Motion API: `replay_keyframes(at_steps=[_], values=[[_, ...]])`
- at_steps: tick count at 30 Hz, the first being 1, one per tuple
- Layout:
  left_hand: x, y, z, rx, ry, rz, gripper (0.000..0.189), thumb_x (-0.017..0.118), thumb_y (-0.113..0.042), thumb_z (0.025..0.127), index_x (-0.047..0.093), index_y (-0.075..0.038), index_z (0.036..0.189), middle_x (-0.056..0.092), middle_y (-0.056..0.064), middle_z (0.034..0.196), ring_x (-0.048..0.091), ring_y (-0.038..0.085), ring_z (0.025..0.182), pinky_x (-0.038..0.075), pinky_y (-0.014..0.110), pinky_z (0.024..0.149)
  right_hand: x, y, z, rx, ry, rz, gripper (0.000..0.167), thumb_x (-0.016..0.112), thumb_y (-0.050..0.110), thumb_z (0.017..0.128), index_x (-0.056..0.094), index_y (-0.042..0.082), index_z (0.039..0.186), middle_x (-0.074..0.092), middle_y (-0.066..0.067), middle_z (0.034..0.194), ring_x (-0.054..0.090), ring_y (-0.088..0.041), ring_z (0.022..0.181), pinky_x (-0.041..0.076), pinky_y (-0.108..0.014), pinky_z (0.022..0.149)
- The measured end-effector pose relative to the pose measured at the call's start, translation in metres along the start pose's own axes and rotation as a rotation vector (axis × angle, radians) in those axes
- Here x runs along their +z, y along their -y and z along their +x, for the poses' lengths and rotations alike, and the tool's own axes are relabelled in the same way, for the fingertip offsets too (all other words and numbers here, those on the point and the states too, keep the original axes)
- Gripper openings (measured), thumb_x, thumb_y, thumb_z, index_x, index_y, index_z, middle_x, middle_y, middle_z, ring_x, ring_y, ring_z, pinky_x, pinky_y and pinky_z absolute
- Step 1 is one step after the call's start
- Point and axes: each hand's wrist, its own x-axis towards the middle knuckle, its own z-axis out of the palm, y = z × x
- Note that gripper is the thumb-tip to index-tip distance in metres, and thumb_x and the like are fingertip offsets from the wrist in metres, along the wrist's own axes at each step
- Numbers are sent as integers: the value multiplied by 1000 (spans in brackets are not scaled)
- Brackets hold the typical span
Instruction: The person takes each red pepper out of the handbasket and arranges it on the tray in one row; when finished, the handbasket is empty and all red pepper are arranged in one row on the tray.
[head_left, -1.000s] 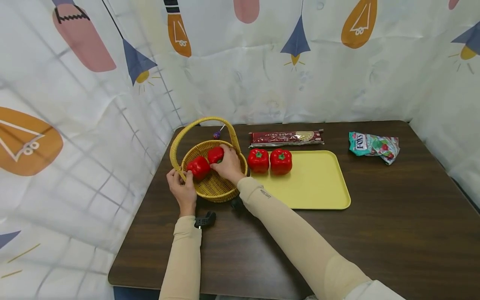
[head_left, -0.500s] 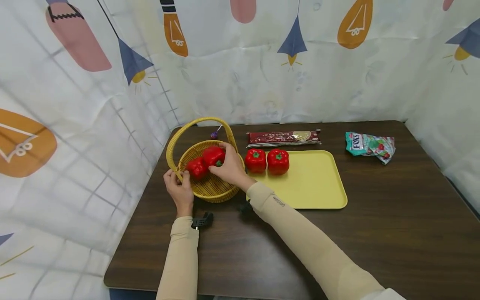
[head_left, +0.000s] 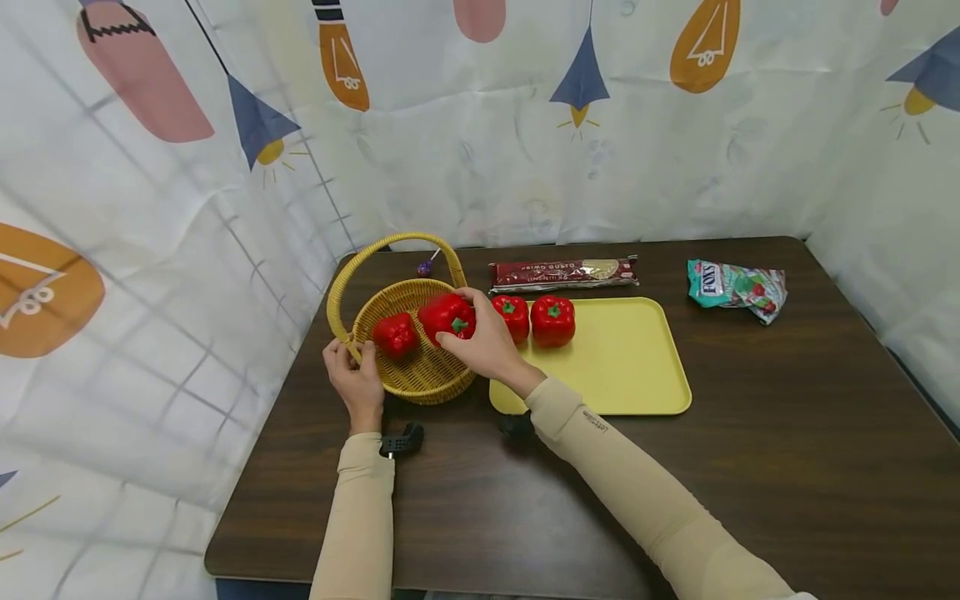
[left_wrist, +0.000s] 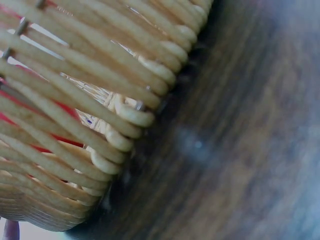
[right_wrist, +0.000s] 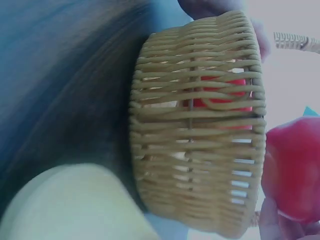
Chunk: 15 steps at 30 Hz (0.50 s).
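Observation:
My right hand (head_left: 491, 340) pinches a red bell pepper (head_left: 447, 317) between thumb and fingers, over the right side of a yellow wicker basket (head_left: 427, 387). In the right wrist view that pepper (right_wrist: 295, 167) shows just above the basket's rim. Another red bell pepper (head_left: 396, 335) lies inside the basket at its left. My left hand (head_left: 356, 382) grips the basket's rim at the left, beside the foot of the arched handle. Woven strands of the basket (left_wrist: 90, 85) fill much of the left wrist view, with red showing through the gaps.
Two more red bell peppers (head_left: 552, 322) stand at the left of a yellow tray (head_left: 630, 367). Behind the tray lies a dark red spaghetti pack (head_left: 564, 274). A teal Fox's candy bag (head_left: 737, 288) is at the back right. A purple lollipop (head_left: 425, 267) lies behind the basket.
My right hand has lifted one pepper from inside the basket and carried it right, toward the tray side. The left hand keeps its place on the rim.

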Motion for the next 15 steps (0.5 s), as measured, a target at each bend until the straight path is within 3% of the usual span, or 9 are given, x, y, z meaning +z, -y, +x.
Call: replay_keyframes(at_steps=[3,10,15], values=[[0,1,0,-14,-1,-4,13,59,4,91,54,12,82,44,38,118,47,33,106,39,20,81,-6,-4,-6,-11,-3,9,69,73,33,84,39,18,142,51,0,131,53,-17,111,51,-40,88],[0,0,0,-18,-3,-4,11,59,5,91,55,10,82,43,39,119,46,15,100,39,20,79,-25,-11,-21,-31,-13,45,68,73,31,83,41,20,142,54,1,131,54,-18,111,53,-41,85],[1,-2,-1,-13,-2,4,11,59,4,91,56,11,83,44,40,119,47,19,102,39,19,80,-41,-18,-30,-142,-33,98,63,69,24,85,41,18,142,57,-4,130,56,-22,108,55,-39,81]])
